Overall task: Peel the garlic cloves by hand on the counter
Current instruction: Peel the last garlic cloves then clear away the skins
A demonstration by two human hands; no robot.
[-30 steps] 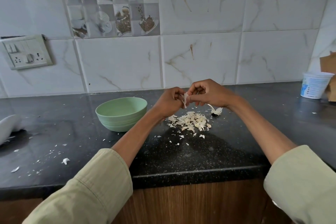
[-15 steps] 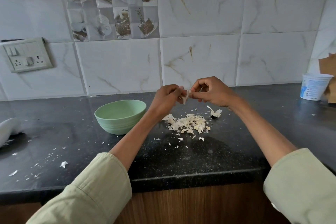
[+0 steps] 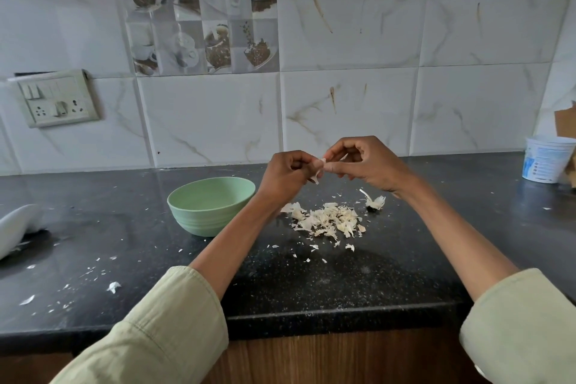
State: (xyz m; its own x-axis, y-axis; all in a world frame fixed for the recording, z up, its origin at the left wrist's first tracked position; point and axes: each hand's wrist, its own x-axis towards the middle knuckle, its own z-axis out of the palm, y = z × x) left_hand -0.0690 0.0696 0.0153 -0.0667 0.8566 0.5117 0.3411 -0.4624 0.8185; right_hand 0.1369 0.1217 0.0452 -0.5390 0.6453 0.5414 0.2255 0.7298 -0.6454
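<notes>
Left hand (image 3: 285, 176) and right hand (image 3: 363, 164) pinch one small pale garlic clove (image 3: 318, 169); best to strip its papery skin gently, over the far husk pile (image 3: 327, 221).

Garlic clove (image 3: 318, 169) w/ loose skin, pinched btwn both hands above counter (image 3: 311, 287).

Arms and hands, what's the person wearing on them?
Both arms wear loose, pale olive-green sleeves, the left sleeve and right sleeve pushed up so the forearms are bare. The left hand and right hand show no gloves, rings or watch.
</notes>
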